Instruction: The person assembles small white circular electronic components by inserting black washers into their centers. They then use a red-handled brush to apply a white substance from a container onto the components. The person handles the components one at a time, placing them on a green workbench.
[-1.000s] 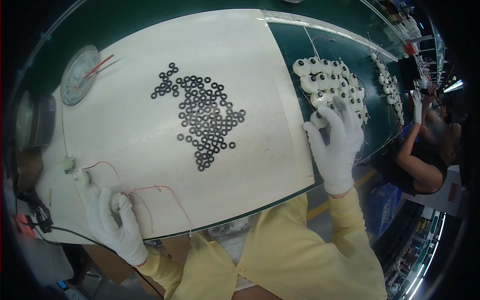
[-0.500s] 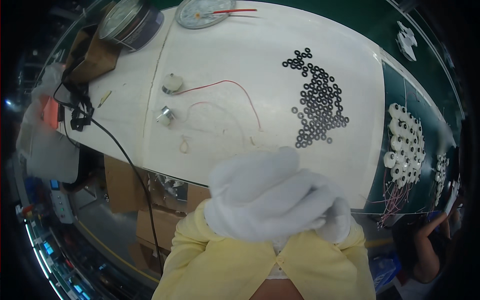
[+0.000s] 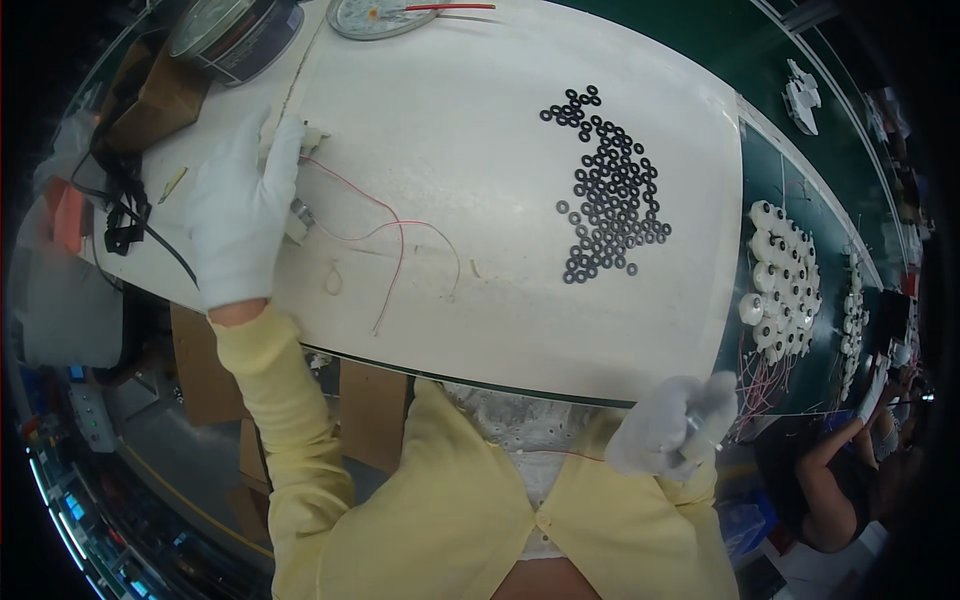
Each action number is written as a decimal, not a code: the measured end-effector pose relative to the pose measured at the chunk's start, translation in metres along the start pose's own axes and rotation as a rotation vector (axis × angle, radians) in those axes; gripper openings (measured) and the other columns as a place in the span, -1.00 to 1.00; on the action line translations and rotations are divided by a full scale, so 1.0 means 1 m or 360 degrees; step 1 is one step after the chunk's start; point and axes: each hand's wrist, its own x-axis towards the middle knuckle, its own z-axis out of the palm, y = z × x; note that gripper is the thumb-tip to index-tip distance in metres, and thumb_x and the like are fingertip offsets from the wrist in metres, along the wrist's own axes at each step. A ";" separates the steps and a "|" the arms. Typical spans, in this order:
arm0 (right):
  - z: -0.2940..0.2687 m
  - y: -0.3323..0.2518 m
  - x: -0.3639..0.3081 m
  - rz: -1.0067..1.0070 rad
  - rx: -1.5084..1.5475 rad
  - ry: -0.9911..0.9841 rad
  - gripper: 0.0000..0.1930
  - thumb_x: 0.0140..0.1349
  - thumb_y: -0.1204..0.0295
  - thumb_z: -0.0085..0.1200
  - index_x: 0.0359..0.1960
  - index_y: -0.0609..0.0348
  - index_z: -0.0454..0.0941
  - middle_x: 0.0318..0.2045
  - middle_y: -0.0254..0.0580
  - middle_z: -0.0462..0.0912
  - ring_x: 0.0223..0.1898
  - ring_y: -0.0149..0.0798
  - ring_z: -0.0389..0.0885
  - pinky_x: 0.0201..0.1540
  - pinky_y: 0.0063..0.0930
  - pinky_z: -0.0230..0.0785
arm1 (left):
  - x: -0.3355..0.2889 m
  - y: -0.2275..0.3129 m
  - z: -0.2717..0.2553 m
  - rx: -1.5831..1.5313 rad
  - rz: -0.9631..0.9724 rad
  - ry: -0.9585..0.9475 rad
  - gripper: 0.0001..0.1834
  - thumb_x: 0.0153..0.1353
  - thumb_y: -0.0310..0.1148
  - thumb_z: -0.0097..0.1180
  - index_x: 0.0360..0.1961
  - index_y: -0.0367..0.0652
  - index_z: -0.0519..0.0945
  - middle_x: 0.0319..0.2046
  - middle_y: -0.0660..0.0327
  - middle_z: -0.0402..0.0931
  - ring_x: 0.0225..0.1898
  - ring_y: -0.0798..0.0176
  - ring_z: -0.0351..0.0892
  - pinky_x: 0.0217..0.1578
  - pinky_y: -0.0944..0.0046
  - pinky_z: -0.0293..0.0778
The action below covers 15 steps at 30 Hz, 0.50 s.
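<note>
My left hand (image 3: 236, 215), in a white glove, reaches over the left part of the table with fingers stretched out. By its thumb side sits one small white motor (image 3: 316, 137), partly hidden; whether the glove touches it I cannot tell. A second small motor (image 3: 298, 222) with a metal face lies close to the palm. Their thin red wires (image 3: 400, 240) cross on the white tabletop. Low at the table's front edge, my gloved right hand (image 3: 655, 430) is closed round a small motor (image 3: 694, 424) with a shiny part showing. A red wire (image 3: 560, 452) trails leftward from that hand.
Many black rings (image 3: 615, 190) lie spread on the table (image 3: 500, 150). White motors with wires (image 3: 785, 285) cluster on a green surface at right. A tin (image 3: 235, 40), an open carton (image 3: 150, 100) and a black cable (image 3: 165, 245) are at left. Another person's arm (image 3: 825, 470) shows right.
My hands were together in front of my chest; now the left has gone out to the motors at left and the right has dropped to the lower right. The motors' wires lie differently.
</note>
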 end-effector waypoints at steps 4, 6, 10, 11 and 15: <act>0.013 -0.003 -0.002 -0.0162 -0.0232 0.0217 -0.60 0.29 0.32 0.06 -0.08 0.54 0.57 -0.46 -0.02 0.65 -0.57 -0.34 0.42 -0.46 -0.48 0.23 | 0.011 0.016 0.003 0.0001 -0.0084 -0.0367 -0.64 0.31 -0.09 0.08 -0.06 -0.09 0.67 -0.23 0.12 0.67 -0.17 -0.03 0.62 -0.16 0.08 0.48; 0.022 -0.014 -0.020 -0.0236 -0.0781 0.0628 -0.70 0.27 0.47 0.06 -0.07 0.50 0.57 -0.45 -0.08 0.65 -0.55 -0.41 0.44 -0.45 -0.52 0.29 | 0.008 0.025 0.006 0.0182 0.0393 -0.0294 -0.72 0.26 -0.15 0.12 -0.17 -0.08 0.67 -0.34 0.18 0.62 -0.27 0.02 0.60 -0.25 0.11 0.46; 0.050 -0.020 0.006 -0.0405 -0.1980 0.1718 -0.74 0.23 0.65 0.08 -0.05 0.45 0.57 -0.38 -0.14 0.66 -0.44 -0.51 0.52 -0.34 -0.62 0.39 | -0.006 0.057 -0.004 0.0102 0.0865 -0.0317 -0.77 0.13 -0.27 0.26 -0.19 -0.08 0.65 -0.43 0.19 0.56 -0.31 0.07 0.56 -0.28 0.09 0.43; 0.044 -0.021 0.010 -0.0485 -0.2118 0.1679 -0.71 0.29 0.58 0.09 0.03 0.43 0.54 -0.30 -0.21 0.66 -0.36 -0.50 0.54 -0.28 -0.68 0.37 | -0.013 0.065 -0.006 0.0082 0.0896 -0.0341 -0.77 0.10 -0.29 0.28 -0.20 -0.06 0.65 -0.42 0.22 0.55 -0.31 0.10 0.55 -0.27 0.11 0.42; 0.033 -0.029 0.017 -0.0469 -0.2275 0.1672 -0.66 0.38 0.52 0.04 0.16 0.38 0.47 -0.23 -0.29 0.63 -0.36 -0.59 0.44 -0.30 -0.76 0.28 | -0.051 0.089 -0.020 -0.0056 0.0870 -0.0441 -0.74 0.04 -0.32 0.33 -0.20 -0.01 0.63 -0.37 0.31 0.51 -0.28 0.16 0.53 -0.24 0.14 0.38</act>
